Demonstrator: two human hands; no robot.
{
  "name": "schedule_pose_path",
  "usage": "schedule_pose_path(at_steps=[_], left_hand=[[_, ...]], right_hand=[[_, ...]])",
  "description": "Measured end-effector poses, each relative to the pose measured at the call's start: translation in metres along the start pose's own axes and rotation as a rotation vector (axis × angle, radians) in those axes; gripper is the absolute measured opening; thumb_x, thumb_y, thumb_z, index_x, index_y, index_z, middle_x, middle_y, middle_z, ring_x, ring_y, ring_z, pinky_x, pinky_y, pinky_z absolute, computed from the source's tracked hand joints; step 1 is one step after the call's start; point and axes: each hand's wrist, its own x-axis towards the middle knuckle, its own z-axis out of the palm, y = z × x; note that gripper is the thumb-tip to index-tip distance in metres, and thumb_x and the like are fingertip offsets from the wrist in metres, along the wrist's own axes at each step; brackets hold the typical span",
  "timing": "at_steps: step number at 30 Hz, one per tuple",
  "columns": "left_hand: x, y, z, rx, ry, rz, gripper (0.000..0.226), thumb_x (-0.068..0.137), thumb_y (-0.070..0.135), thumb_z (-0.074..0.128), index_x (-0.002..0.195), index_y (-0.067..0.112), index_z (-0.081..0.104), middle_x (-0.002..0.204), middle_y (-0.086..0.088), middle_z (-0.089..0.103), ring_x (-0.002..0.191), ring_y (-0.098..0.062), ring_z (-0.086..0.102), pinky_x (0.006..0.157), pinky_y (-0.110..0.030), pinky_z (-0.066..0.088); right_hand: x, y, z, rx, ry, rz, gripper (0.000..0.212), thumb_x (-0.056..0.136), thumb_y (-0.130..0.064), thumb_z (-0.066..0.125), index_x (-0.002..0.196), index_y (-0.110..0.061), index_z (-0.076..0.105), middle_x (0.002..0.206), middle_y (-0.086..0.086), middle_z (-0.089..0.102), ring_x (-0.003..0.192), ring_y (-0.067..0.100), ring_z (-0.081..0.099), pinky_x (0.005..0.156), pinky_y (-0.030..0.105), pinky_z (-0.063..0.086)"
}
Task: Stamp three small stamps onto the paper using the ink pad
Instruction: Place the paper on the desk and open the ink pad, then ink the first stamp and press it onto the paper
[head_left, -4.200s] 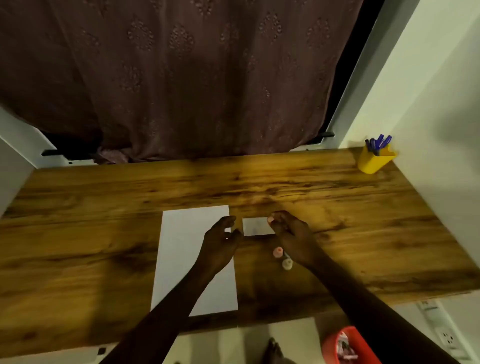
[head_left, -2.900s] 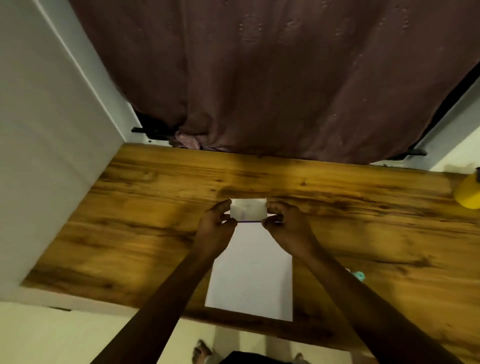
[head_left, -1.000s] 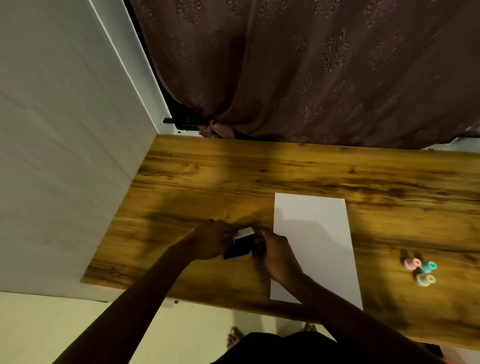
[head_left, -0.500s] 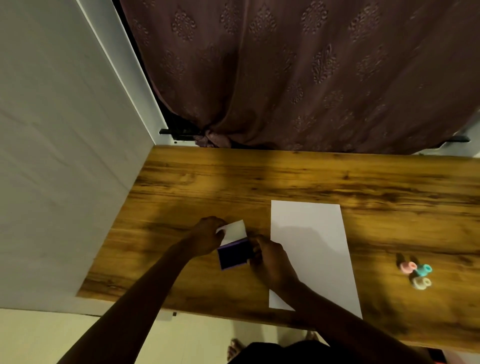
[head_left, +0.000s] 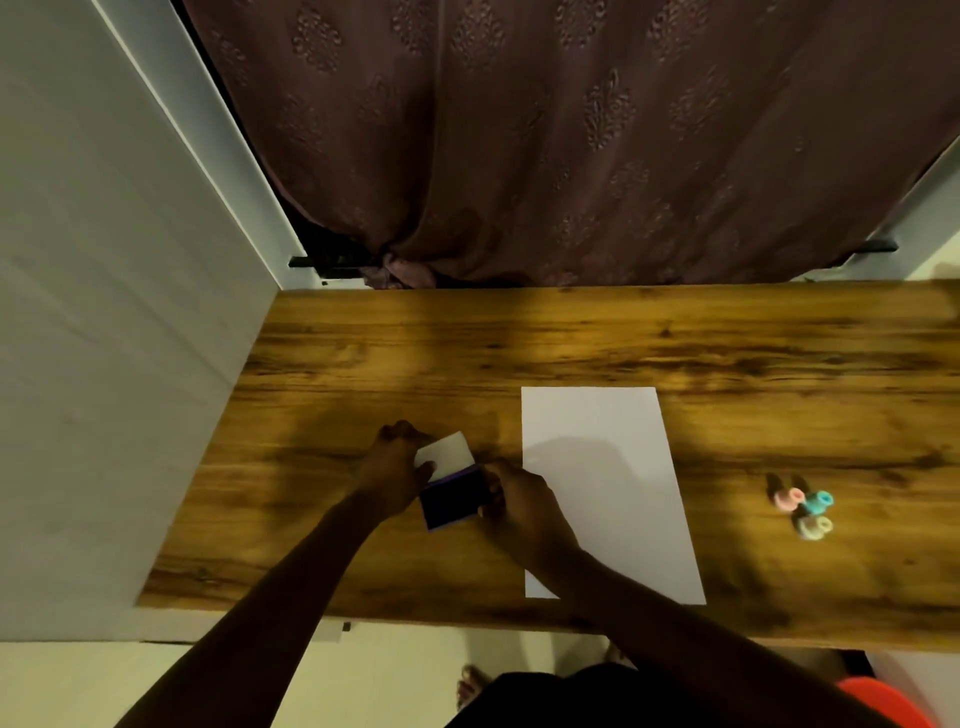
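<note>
The ink pad (head_left: 451, 499) lies open on the table (head_left: 363, 364) left of the blank paper (head_left: 602, 493), the left hand (head_left: 396, 470) pinching its white lid and the right hand (head_left: 514, 501) gripping its base, while the three stamps (head_left: 802, 512) wait untouched, so all stamping remains.
</note>
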Motion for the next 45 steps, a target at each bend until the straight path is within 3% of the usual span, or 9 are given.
schedule_pose_path(at_steps=[8, 14, 20, 24, 30, 36, 41, 43, 45], left_hand=[[-0.010, 0.033, -0.015, -0.118, 0.179, 0.066, 0.034, 0.101, 0.021, 0.067, 0.133, 0.009, 0.070, 0.131, -0.012, 0.069, 0.123, -0.032, 0.063, 0.099, -0.041, 0.054], [-0.018, 0.106, -0.007, -0.357, 0.190, 0.092, 0.022, 0.099, 0.022, 0.070, 0.121, 0.020, 0.074, 0.125, -0.001, 0.073, 0.089, -0.012, 0.071, 0.069, -0.015, 0.055], [-0.018, 0.179, 0.021, -0.423, 0.124, 0.200, 0.028, 0.098, 0.028, 0.073, 0.124, 0.022, 0.075, 0.126, 0.002, 0.075, 0.102, -0.012, 0.069, 0.085, -0.032, 0.062], [-0.017, 0.215, 0.041, -0.438, 0.043, 0.291, 0.027, 0.097, 0.030, 0.074, 0.123, 0.024, 0.074, 0.121, 0.006, 0.075, 0.101, -0.011, 0.070, 0.083, -0.027, 0.060], [-0.013, 0.249, 0.070, -0.412, -0.064, 0.346, 0.029, 0.097, 0.037, 0.071, 0.125, 0.031, 0.072, 0.125, 0.010, 0.073, 0.104, -0.005, 0.066, 0.091, -0.029, 0.060], [-0.011, 0.257, 0.080, -0.407, -0.084, 0.334, 0.029, 0.096, 0.044, 0.068, 0.125, 0.036, 0.070, 0.124, 0.016, 0.071, 0.103, -0.002, 0.066, 0.092, -0.032, 0.062], [-0.012, 0.254, 0.077, -0.447, -0.091, 0.311, 0.027, 0.098, 0.038, 0.070, 0.125, 0.037, 0.071, 0.120, 0.023, 0.066, 0.101, -0.001, 0.067, 0.092, -0.031, 0.064], [-0.012, 0.252, 0.070, -0.509, -0.070, 0.301, 0.030, 0.098, 0.034, 0.071, 0.129, 0.034, 0.070, 0.122, 0.016, 0.072, 0.102, -0.002, 0.070, 0.092, -0.031, 0.064], [-0.012, 0.250, 0.060, -0.603, -0.037, 0.295, 0.040, 0.098, 0.031, 0.073, 0.137, 0.032, 0.067, 0.123, 0.013, 0.074, 0.100, 0.003, 0.072, 0.092, -0.019, 0.061]], right_hand=[[-0.013, 0.002, -0.039, 0.083, 0.074, -0.058, 0.033, 0.089, -0.020, 0.075, 0.120, -0.024, 0.064, 0.111, -0.008, 0.071, 0.101, 0.007, 0.068, 0.093, 0.023, 0.056], [-0.036, 0.014, -0.098, 0.089, 0.186, -0.067, 0.029, 0.091, -0.029, 0.072, 0.120, -0.028, 0.065, 0.109, -0.012, 0.072, 0.096, -0.002, 0.067, 0.082, 0.001, 0.048], [-0.066, 0.049, -0.158, -0.085, 0.299, -0.012, 0.035, 0.093, -0.029, 0.070, 0.127, -0.023, 0.064, 0.120, -0.006, 0.071, 0.102, 0.007, 0.067, 0.089, 0.022, 0.058], [-0.084, 0.085, -0.202, -0.307, 0.361, 0.041, 0.033, 0.091, -0.025, 0.070, 0.124, -0.024, 0.064, 0.120, -0.003, 0.071, 0.104, 0.014, 0.068, 0.088, 0.024, 0.053], [-0.097, 0.137, -0.253, -0.764, 0.200, 0.196, 0.047, 0.083, -0.037, 0.065, 0.129, -0.028, 0.060, 0.124, -0.002, 0.068, 0.122, 0.025, 0.053, 0.094, 0.041, 0.049], [-0.095, 0.166, -0.265, -0.987, 0.115, 0.216, 0.027, 0.090, -0.034, 0.055, 0.112, -0.029, 0.070, 0.107, -0.004, 0.075, 0.117, 0.025, 0.052, 0.094, 0.041, 0.042], [-0.083, 0.157, -0.269, -0.885, 0.110, 0.160, 0.023, 0.096, -0.035, 0.052, 0.104, -0.032, 0.073, 0.105, -0.006, 0.075, 0.114, 0.020, 0.054, 0.096, 0.037, 0.043], [-0.077, 0.137, -0.268, -0.581, 0.199, 0.139, 0.020, 0.096, -0.040, 0.059, 0.102, -0.031, 0.076, 0.100, -0.008, 0.076, 0.102, 0.014, 0.062, 0.087, 0.036, 0.052], [-0.067, 0.113, -0.263, -0.276, 0.238, 0.140, 0.018, 0.092, -0.041, 0.068, 0.101, -0.029, 0.078, 0.095, -0.010, 0.077, 0.086, 0.007, 0.069, 0.078, 0.031, 0.057]])
